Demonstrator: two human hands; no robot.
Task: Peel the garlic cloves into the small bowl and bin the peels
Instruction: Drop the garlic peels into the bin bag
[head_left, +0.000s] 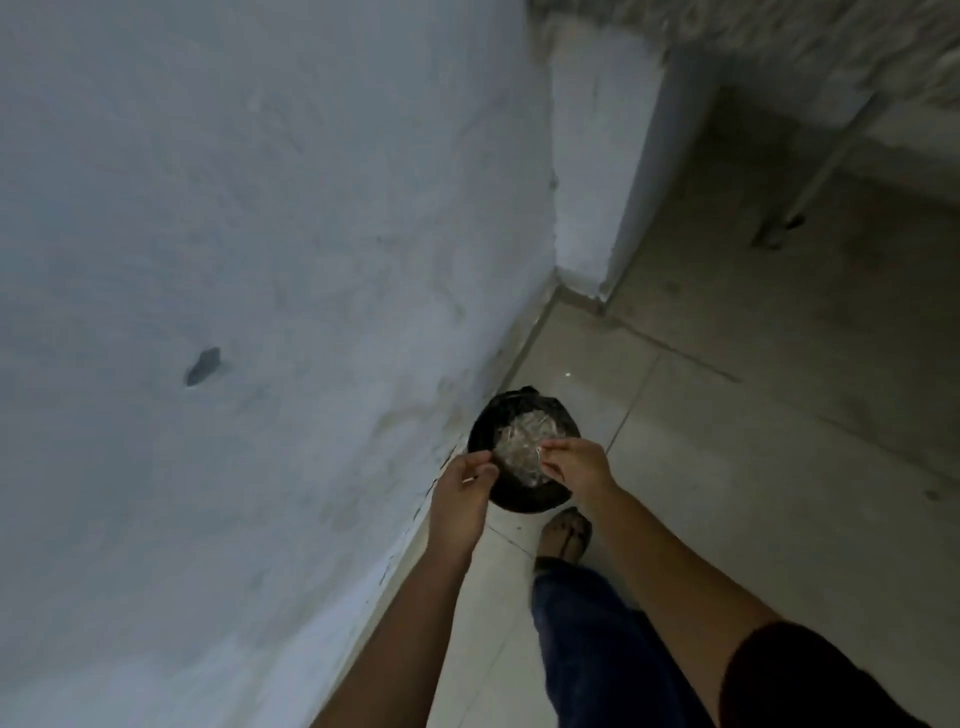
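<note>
A small black bin (525, 503) lined with a black bag stands on the tiled floor against the wall. Directly over its opening hangs a crinkly, whitish clear bag of garlic peels (519, 448). My left hand (462, 491) pinches the bag's left edge. On the opposite side, my right hand (577, 463) pinches the right edge with curled fingers. The bag covers most of the bin's inside. No garlic cloves or small bowl are in view.
A pale plastered wall (260, 260) fills the left side and meets the floor beside the bin. My foot (567, 535) and a blue trouser leg stand just behind the bin. A wall corner (597, 208) and a white pipe (810, 182) lie further ahead on the right.
</note>
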